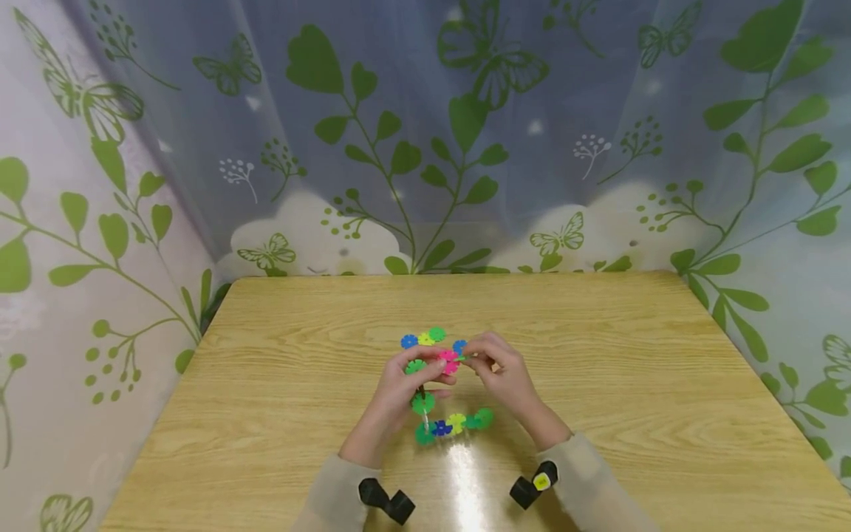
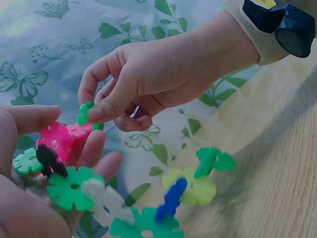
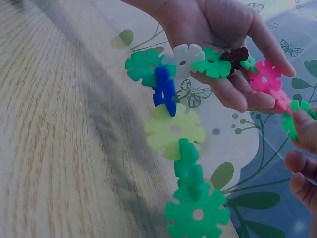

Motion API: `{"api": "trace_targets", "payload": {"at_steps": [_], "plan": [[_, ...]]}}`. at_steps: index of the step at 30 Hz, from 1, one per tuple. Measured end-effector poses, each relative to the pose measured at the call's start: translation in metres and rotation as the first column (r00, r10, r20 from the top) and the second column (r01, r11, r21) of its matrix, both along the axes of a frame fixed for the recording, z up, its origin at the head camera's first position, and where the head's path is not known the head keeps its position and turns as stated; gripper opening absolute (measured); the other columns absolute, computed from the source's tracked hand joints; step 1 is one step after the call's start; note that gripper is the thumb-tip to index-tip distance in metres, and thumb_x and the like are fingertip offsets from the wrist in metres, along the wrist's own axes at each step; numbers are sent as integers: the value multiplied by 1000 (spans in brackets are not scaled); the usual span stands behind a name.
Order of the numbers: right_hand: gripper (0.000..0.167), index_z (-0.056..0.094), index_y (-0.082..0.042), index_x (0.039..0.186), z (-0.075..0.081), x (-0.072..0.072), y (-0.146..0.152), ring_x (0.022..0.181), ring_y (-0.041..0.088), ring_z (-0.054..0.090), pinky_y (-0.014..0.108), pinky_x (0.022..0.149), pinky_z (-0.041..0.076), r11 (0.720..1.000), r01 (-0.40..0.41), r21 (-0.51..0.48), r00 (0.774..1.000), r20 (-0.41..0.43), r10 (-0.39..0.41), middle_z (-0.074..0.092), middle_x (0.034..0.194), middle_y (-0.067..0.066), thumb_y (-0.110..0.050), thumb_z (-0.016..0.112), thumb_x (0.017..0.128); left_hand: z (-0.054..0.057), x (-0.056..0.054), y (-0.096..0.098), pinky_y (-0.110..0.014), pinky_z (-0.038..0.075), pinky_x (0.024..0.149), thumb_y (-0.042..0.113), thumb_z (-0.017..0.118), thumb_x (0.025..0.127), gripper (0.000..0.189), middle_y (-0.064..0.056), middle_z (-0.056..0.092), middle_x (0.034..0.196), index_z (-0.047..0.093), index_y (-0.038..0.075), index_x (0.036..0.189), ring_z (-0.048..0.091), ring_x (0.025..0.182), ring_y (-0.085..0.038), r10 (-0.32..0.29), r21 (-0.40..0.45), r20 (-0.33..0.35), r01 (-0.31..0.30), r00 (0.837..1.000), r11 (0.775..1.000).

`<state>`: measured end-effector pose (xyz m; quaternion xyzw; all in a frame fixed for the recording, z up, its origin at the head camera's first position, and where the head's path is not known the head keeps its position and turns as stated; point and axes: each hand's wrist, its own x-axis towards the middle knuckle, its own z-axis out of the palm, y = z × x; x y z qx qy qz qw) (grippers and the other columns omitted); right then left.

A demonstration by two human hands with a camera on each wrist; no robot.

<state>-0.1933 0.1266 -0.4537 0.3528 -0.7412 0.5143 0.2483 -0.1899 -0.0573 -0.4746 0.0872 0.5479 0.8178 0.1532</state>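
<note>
A chain of snowflake discs, slotted into one another, hangs from my left hand (image 1: 401, 386). The left fingers hold it around a pink disc (image 3: 265, 76), with a second pink disc (image 3: 281, 99) joined to that one. My right hand (image 2: 143, 79) pinches a green disc (image 2: 84, 113) between thumb and fingertips, right at the second pink disc. Down the chain come a brown disc (image 2: 50, 159), a green disc (image 2: 74, 188), a white disc (image 2: 106, 202), a blue disc (image 3: 164, 91), a yellow disc (image 3: 175, 130) and, at the loose end, a green disc (image 3: 197, 210).
Behind the hands on the wooden table (image 1: 266, 369) lie a blue disc (image 1: 409, 341), a yellow disc (image 1: 426, 338) and a green disc (image 1: 436, 334). Another blue disc (image 1: 460, 346) shows beside the right fingers. A patterned curtain (image 1: 399, 148) stands along the table's far edge.
</note>
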Motion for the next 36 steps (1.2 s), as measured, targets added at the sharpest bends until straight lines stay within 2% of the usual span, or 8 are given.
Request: {"api": "trace_targets", "payload": {"at_steps": [9,16,22,29,32,36], "plan": [[23,62,4,82,-2,3,0,68,26,54,25,52,49,1000,-9,-12,999,38,10,58,88,19,24,65,71,5,1,-2,-41,54,84,8,67,86,33,-11,58,99,57,-8,114,66,80,-19,14,-126,-39,-19,999,992],[25,61,5,83,-5,2,0,66,27,53,28,50,49,999,-41,-27,999,9,41,56,87,20,26,65,69,0,-1,0,-44,55,81,9,66,86,32,-12,63,95,58,-5,114,66,80,-23,-12,-216,-84,-6,996,976],[24,62,7,84,-4,3,-2,67,26,53,26,50,49,998,-63,-17,997,32,63,57,89,20,26,65,69,4,-2,2,-41,56,77,20,62,91,34,-13,65,96,57,-2,117,65,80,-23,-13,-244,-64,-3,998,970],[25,61,5,85,-6,2,-1,69,26,54,27,52,50,997,-78,-6,996,34,78,56,89,19,26,63,70,2,-5,3,-52,54,80,23,67,87,39,-17,64,101,58,0,118,64,86,-32,-46,-296,-74,22,996,955],[26,62,5,85,-6,2,-1,71,26,55,29,53,52,997,-83,-2,996,25,83,56,89,19,26,63,71,0,-5,3,-53,54,78,23,69,86,38,-16,65,97,61,1,116,64,86,-34,-31,-301,-81,5,996,954],[26,63,6,88,-5,2,-2,67,25,54,29,53,52,996,-88,-9,996,24,88,57,90,19,26,64,71,0,-5,3,-49,56,73,24,69,86,33,-16,65,90,65,2,111,65,80,-28,8,-282,-82,-31,997,959]]}}
